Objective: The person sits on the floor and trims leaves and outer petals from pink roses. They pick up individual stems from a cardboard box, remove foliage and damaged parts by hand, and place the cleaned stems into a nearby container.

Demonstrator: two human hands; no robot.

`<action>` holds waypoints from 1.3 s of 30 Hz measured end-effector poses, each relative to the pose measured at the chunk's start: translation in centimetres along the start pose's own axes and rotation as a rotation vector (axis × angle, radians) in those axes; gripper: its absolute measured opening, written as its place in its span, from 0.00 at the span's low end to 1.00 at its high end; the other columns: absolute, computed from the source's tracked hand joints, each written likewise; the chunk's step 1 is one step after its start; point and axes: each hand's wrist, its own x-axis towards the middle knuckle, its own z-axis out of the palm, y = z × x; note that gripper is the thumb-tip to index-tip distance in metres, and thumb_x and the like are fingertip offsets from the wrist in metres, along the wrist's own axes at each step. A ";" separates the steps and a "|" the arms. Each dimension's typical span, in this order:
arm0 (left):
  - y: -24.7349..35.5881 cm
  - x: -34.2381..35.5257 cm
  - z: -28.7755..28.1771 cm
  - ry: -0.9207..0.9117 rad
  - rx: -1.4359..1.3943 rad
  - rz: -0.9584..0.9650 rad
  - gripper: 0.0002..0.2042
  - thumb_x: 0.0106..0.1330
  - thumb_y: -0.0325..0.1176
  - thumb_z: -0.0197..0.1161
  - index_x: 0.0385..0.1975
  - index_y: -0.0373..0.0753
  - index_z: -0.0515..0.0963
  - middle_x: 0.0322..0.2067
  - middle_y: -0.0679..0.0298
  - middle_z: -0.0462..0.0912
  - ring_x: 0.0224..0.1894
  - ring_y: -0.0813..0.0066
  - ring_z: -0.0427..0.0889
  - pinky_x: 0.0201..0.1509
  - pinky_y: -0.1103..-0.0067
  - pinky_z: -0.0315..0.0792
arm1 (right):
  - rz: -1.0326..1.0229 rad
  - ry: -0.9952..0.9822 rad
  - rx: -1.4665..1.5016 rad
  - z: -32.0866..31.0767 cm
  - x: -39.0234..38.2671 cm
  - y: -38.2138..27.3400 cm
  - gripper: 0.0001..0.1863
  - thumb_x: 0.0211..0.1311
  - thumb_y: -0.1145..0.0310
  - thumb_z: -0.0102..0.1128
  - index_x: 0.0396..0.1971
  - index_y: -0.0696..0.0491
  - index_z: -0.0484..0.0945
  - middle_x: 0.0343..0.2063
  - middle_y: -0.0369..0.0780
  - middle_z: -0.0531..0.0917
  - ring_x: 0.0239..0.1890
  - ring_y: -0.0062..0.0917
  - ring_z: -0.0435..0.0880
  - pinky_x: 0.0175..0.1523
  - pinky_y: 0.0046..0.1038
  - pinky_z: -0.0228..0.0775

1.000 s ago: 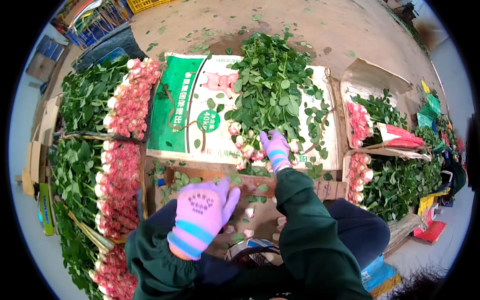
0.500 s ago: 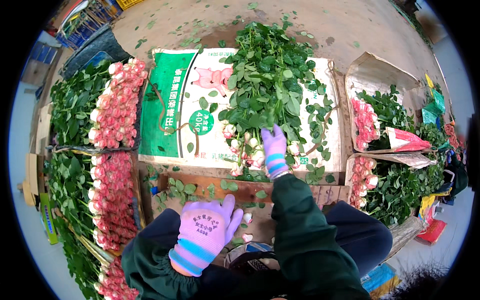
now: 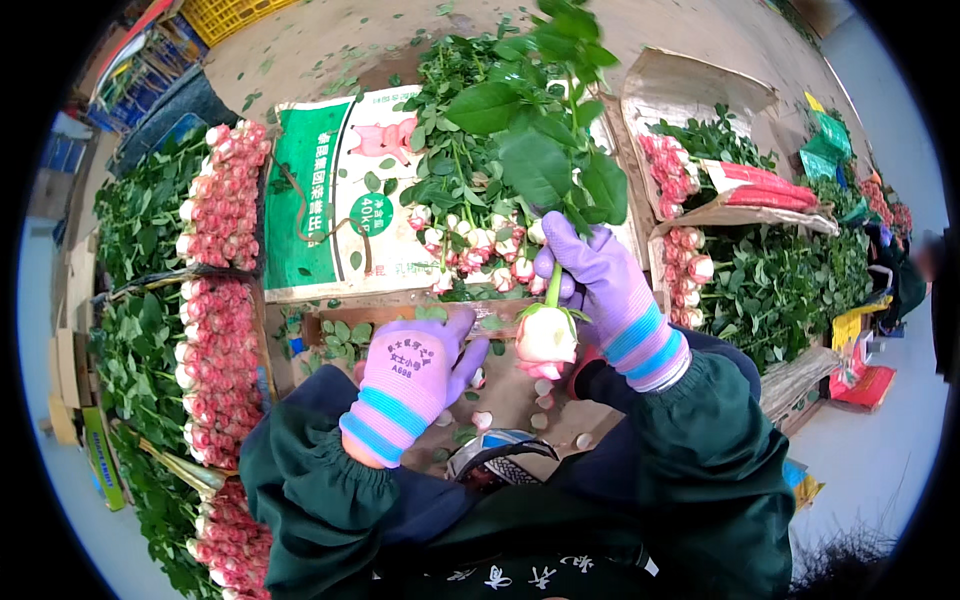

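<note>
My right hand (image 3: pixel 598 280), in a purple glove with blue cuff stripes, pinches the stem of a single pale pink rose (image 3: pixel 546 337) just behind its bloom. The bloom hangs toward me, while the leafy stem points up and away. Beyond it, a pile of roses (image 3: pixel 470 245) lies on a white and green printed sack (image 3: pixel 310 180), blooms toward me and leaves at the far side. My left hand (image 3: pixel 415 370), gloved alike, hovers over my lap at the near side of a wooden board (image 3: pixel 385 316). Its thumb and fingers are apart, with nothing held.
Packed rows of pink roses (image 3: pixel 220 370) line the left side. More rose bundles (image 3: pixel 675 170) stand in wrappers at the right. Loose petals (image 3: pixel 540 420) lie on the floor by my shoe (image 3: pixel 500 455). A yellow crate (image 3: pixel 230 15) sits far left.
My right hand has drawn one rose out of the pile and brought it nearer, to the right. My left hand has risen slightly. The whole view has shifted a little.
</note>
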 end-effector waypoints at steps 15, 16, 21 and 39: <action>3.9 4.0 -0.7 0.371 -0.374 0.173 0.41 0.54 0.46 0.70 0.64 0.31 0.61 0.33 0.53 0.83 0.30 0.52 0.82 0.33 0.68 0.74 | 0.218 -0.076 0.440 -3.5 1.8 3.5 0.16 0.68 0.60 0.55 0.51 0.52 0.76 0.40 0.33 0.82 0.43 0.17 0.83 0.44 0.24 0.79; 4.0 4.2 -0.8 0.379 -0.379 0.184 0.41 0.54 0.45 0.70 0.64 0.31 0.61 0.33 0.53 0.83 0.30 0.52 0.82 0.33 0.68 0.74 | 0.205 -0.105 0.445 -3.5 1.8 3.4 0.17 0.69 0.60 0.54 0.53 0.52 0.75 0.40 0.32 0.82 0.43 0.17 0.82 0.45 0.24 0.79; 3.5 5.0 -0.2 0.449 -0.379 0.418 0.34 0.51 0.39 0.66 0.61 0.39 0.68 0.28 0.62 0.81 0.24 0.63 0.78 0.31 0.69 0.69 | -0.419 -0.183 -0.373 -3.5 1.0 1.2 0.23 0.70 0.57 0.51 0.59 0.53 0.71 0.37 0.31 0.81 0.34 0.12 0.78 0.35 0.18 0.73; 3.1 3.3 3.6 -0.161 0.031 0.488 0.26 0.64 0.44 0.57 0.61 0.42 0.66 0.29 0.58 0.82 0.31 0.58 0.82 0.34 0.66 0.73 | -0.303 -0.022 -1.794 -16.1 1.2 9.4 0.23 0.49 0.68 0.61 0.50 0.46 0.77 0.39 0.42 0.84 0.42 0.38 0.82 0.46 0.38 0.74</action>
